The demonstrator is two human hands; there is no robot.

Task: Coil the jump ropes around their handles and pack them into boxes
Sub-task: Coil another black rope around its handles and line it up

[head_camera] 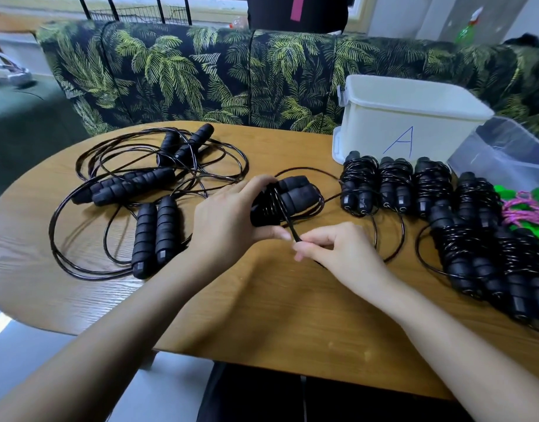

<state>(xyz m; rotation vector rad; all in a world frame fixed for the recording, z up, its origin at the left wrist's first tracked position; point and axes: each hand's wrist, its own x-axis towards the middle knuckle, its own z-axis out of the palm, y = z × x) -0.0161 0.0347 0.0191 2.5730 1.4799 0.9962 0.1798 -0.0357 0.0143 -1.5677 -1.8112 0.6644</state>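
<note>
Your left hand (228,220) grips a pair of black handles (292,193), partly wound. Your right hand (338,251) pinches the cord (289,226). Loose ropes (146,184) lie toward the table's (262,315) left edge, coiled bundles (393,187) toward its right, before a white box (408,117) marked A.

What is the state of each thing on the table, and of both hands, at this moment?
left hand: grips the handles being wound.
right hand: pinches the free rope.
rope in hand: partly coiled around its handles.
three ropes at left: uncoiled, tangled.
black ropes at right: coiled, not yet boxed.
white box marked A: inside not visible.
clear box: open or shut, cannot tell.
</note>
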